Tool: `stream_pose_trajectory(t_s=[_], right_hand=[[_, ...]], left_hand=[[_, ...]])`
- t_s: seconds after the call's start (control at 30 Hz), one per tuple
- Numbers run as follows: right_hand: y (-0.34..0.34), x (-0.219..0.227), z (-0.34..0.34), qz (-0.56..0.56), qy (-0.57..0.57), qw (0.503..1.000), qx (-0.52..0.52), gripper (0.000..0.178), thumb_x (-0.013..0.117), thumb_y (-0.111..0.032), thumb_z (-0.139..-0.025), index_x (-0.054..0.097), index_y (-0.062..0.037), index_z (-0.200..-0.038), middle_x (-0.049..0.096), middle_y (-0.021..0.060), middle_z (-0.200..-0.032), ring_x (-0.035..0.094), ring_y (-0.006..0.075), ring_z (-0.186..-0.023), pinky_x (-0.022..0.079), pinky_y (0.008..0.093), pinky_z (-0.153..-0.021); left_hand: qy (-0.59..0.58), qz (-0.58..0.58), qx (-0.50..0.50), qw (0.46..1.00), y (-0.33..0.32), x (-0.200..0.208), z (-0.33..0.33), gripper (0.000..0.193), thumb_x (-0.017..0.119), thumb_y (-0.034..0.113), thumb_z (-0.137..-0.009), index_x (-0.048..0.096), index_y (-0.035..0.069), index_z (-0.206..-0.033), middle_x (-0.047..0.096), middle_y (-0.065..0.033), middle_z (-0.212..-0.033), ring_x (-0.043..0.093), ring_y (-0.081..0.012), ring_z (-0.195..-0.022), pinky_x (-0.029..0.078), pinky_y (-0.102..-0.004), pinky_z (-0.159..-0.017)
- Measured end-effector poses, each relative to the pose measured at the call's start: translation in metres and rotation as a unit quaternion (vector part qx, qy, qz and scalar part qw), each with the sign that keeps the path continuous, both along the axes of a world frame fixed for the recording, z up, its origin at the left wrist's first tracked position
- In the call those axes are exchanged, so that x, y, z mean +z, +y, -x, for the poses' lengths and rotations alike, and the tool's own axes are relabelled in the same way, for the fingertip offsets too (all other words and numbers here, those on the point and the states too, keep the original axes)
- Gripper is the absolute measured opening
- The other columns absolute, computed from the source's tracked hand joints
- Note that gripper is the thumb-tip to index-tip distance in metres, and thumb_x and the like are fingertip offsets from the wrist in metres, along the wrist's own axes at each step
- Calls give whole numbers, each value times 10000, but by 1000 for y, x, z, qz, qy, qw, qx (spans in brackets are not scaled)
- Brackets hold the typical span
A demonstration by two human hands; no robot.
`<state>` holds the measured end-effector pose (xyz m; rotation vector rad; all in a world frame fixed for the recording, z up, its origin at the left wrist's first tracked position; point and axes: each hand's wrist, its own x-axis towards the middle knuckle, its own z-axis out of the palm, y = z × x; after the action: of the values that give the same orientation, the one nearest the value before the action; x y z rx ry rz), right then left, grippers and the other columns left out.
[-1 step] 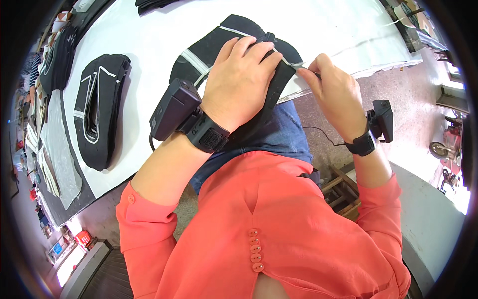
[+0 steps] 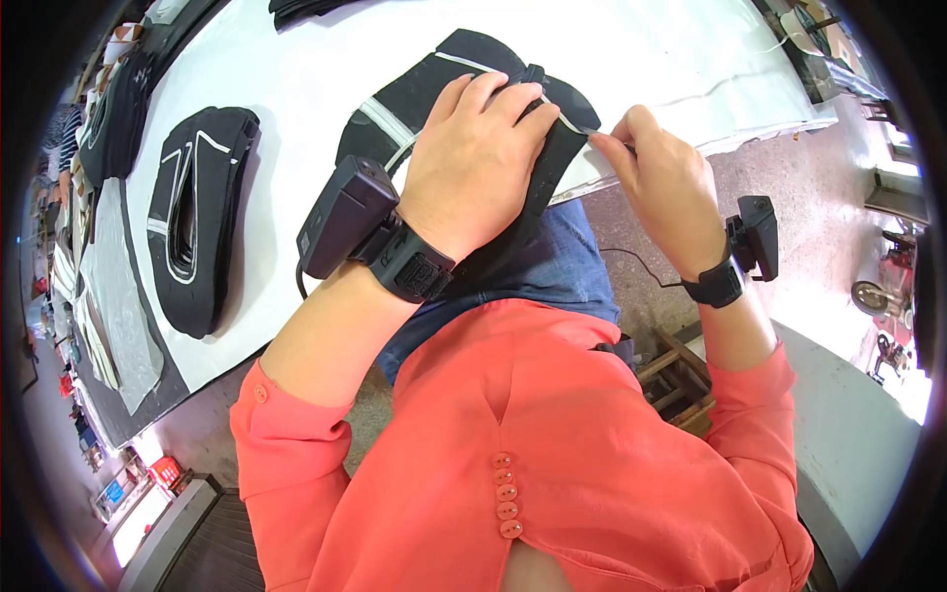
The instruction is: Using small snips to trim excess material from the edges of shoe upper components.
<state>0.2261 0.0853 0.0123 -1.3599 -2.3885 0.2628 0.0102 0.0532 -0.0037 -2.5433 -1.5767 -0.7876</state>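
Observation:
My left hand [image 2: 483, 163] lies palm down across a black shoe upper [image 2: 380, 94] with white edging, its fingers spread and pressing it to the white tabletop [image 2: 681, 59]. A thin white strip [image 2: 569, 123] runs along the upper from my left fingertips toward its right edge. Just beyond that edge, my right hand [image 2: 671, 178] pinches thumb against forefinger. Something small and dark shows at the pinch, too small to name. The near end of the upper reaches over the table edge and is partly hidden under my left hand.
To the left lies a stack of black uppers [image 2: 197, 222] with white lines. More black pieces [image 2: 116, 113] sit at the far left, above clear plastic sheeting [image 2: 126, 306]. Another black piece [image 2: 301, 10] shows at the far edge. A wooden stool [image 2: 681, 380] stands below the table.
The pale sliver seen between my right fingertips and the upper no longer shows; a small dark tip is there instead. My left hand has stayed in place.

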Motion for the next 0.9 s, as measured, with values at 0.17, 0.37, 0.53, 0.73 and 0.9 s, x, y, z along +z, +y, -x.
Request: stream_pose_trajectory(t_s=[0.17, 0.37, 0.53, 0.73, 0.9], right_hand=[[4, -1, -5, 59, 72, 996, -1, 328, 642, -350, -1010, 562, -43, -925, 661, 153, -720, 670, 378, -701, 505, 442, -601], [13, 9, -10, 108, 187, 975, -55, 354, 635, -330, -1029, 583, 11, -949, 606, 145, -699, 593, 266, -633, 473, 381, -619], [19, 13, -1, 163, 227, 959, -44, 323, 715, -304, -967, 627, 6, -973, 562, 86, -669, 502, 149, -607, 424, 323, -582], [17, 25, 13, 285, 147, 942, 94, 224, 787, -195, -850, 656, -15, -874, 564, 78, -644, 507, 174, -560, 409, 323, -542], [19, 26, 37, 280, 135, 912, 268, 217, 798, -138, -786, 648, -12, -878, 657, 145, -739, 642, 321, -663, 495, 371, -609]], left_hand=[[3, 7, -4, 1000, 0, 1, 0, 340, 723, 133, -885, 693, 125, -1224, 650, -49, -1269, 570, -309, -1230, 447, -469, -1069], [106, 54, 8, 993, -8, 9, -12, 448, 750, 309, -879, 649, 334, -1315, 601, -131, -1355, 532, -345, -1316, 379, -611, -1095], [50, 94, -30, 994, -19, 18, 12, 538, 721, 286, -922, 559, 263, -1434, 507, -156, -1489, 480, -362, -1383, 322, -606, -1148], [-246, 205, 138, 937, -50, 43, 91, 412, 679, 123, -973, 566, 7, -1352, 638, -142, -1317, 609, -250, -1247, 484, -348, -1037], [-424, 417, 306, 743, -89, 66, 140, 400, 574, 193, -1064, 517, 33, -1426, 578, -98, -1391, 599, -212, -1269, 491, -369, -1038]])
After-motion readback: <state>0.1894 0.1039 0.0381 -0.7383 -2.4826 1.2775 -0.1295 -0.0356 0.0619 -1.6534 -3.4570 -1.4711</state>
